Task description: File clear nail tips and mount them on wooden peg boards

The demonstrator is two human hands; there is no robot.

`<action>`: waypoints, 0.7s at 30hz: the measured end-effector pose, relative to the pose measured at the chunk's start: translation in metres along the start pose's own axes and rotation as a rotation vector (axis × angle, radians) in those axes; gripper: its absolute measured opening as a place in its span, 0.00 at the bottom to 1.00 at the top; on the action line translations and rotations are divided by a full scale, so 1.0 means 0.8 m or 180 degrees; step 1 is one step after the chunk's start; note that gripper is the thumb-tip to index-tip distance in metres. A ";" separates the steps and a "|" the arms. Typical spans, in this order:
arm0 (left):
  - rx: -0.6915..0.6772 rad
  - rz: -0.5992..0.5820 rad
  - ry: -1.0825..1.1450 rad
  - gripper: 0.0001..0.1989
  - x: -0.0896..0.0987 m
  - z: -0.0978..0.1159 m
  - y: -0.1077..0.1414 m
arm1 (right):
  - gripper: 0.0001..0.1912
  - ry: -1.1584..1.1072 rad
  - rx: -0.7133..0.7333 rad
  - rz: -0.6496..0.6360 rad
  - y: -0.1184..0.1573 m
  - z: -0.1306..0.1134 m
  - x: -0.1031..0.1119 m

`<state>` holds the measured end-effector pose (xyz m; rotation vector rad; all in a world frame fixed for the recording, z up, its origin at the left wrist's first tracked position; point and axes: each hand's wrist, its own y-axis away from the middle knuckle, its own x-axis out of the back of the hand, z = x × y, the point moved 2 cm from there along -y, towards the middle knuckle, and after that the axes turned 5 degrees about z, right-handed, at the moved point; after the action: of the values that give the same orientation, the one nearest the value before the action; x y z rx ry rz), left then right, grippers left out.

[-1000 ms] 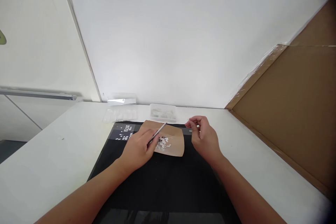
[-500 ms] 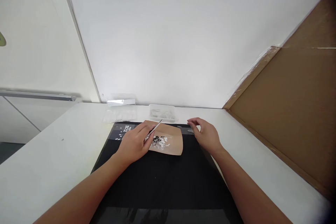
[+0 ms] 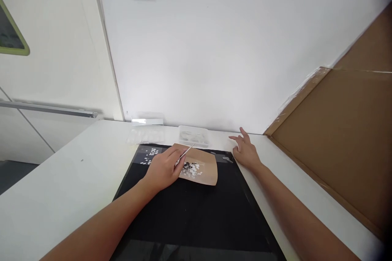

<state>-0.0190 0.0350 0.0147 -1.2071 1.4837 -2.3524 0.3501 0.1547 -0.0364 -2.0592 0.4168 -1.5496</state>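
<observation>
My left hand [image 3: 162,170] is closed around slim metal tweezers [image 3: 188,149], their tip pointing up and to the right. It hovers over the left part of a curled brown sheet [image 3: 210,168]. On that sheet lies a loose heap of small white, black and clear flakes [image 3: 192,169]. My right hand [image 3: 246,154] is beyond the right edge of the black mat [image 3: 196,216], above the white table, its fingers spread and nothing visible in them. Near it, a few small translucent pieces [image 3: 227,159] rest on the mat's top right corner.
Small white chips [image 3: 154,153] sit at the mat's upper left. Behind the mat stand a clear shallow box [image 3: 193,135] and an open clear case [image 3: 146,132]. A white wall [image 3: 208,61] closes off the back; a brown cardboard panel [image 3: 337,142] leans on the right.
My right hand has moved right, off the mat, and its pinched fingers have spread. The left hand still holds the tweezers over the sheet. The camera view has shifted slightly.
</observation>
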 end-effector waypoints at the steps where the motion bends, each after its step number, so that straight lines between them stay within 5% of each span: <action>1: -0.0018 0.0003 0.0002 0.11 0.000 0.002 0.001 | 0.26 0.0052 0.0121 -0.0039 -0.005 0.007 -0.004; 5: -0.0259 -0.0168 0.0192 0.14 0.008 0.016 -0.001 | 0.23 0.0243 0.0316 -0.0305 -0.012 0.027 -0.020; 11: -0.1253 -0.0903 0.0601 0.12 0.012 0.054 0.001 | 0.23 0.0381 0.0653 -0.0413 -0.010 0.028 -0.028; 16: -0.1458 -0.1501 0.0654 0.10 -0.002 0.066 0.008 | 0.20 0.0270 0.0573 -0.0418 -0.012 0.023 -0.021; 21: -0.1361 -0.1547 0.0585 0.10 0.001 0.059 0.003 | 0.18 0.0191 0.0523 -0.0368 -0.012 0.015 -0.010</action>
<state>0.0115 -0.0004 0.0235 -1.6471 2.0287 -2.5749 0.3582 0.1693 -0.0397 -1.9443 0.1875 -1.6581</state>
